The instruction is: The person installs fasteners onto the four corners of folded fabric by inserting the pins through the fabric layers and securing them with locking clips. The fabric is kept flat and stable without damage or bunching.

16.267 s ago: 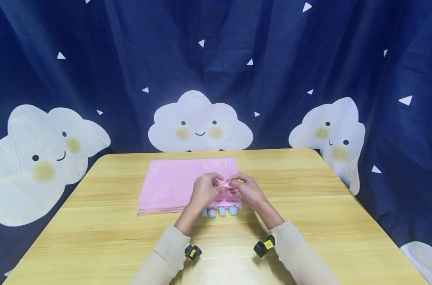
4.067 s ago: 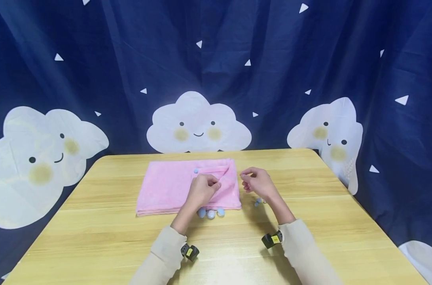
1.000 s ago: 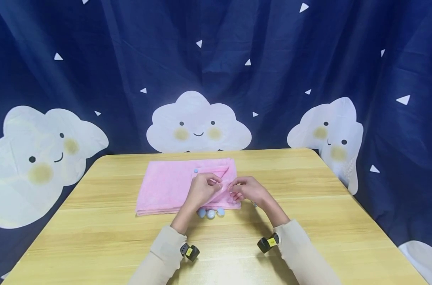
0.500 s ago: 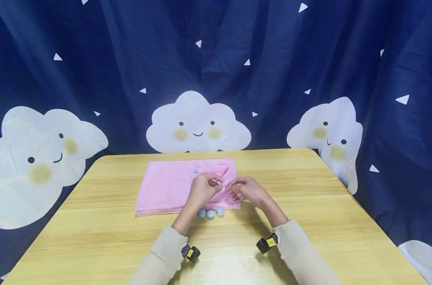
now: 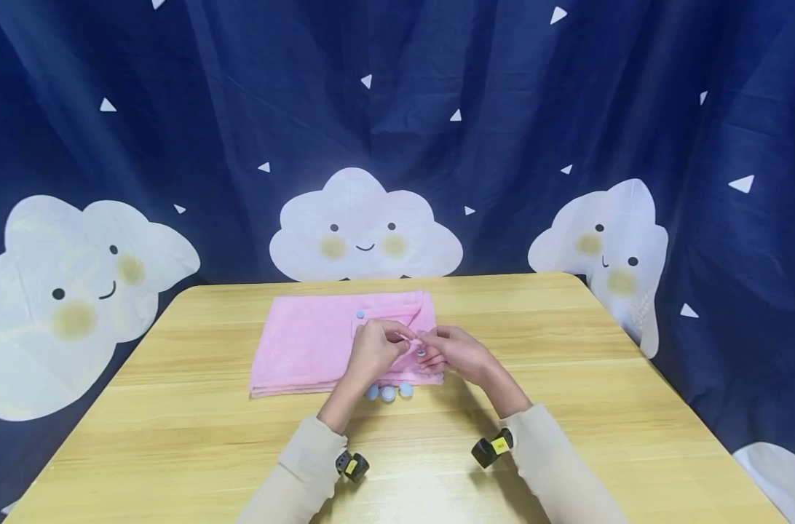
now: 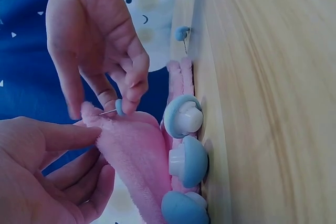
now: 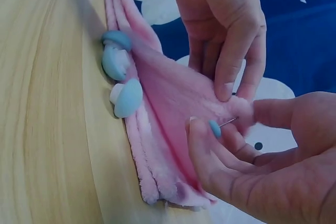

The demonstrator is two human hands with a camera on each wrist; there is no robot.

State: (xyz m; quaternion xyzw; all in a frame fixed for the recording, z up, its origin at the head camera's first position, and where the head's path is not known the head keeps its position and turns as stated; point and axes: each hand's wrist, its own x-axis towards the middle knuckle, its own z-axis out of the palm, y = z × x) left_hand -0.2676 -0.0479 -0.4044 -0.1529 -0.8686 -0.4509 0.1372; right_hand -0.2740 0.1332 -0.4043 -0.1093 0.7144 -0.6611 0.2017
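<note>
A folded pink plush blanket lies on the table. My left hand pinches a raised edge of it between thumb and fingers. My right hand is at the same raised corner, its thumb against the blue head of a pin and its index finger at the cloth. The pin's metal shaft meets the fluffy corner; how deep its tip sits is hidden. Three mushroom-shaped quilt clips with blue caps stand along the blanket's front edge. A small blue round piece sits on the blanket's upper part.
Another blue-headed pin rests on the wooden table beyond the blanket's right edge. Behind the table hangs a dark blue curtain with white clouds. Each sleeve carries a black wrist camera.
Since 16 seconds ago, one clip has left the front row and a blue piece has appeared on the blanket. My right hand has come left to the raised corner, the pin now showing.
</note>
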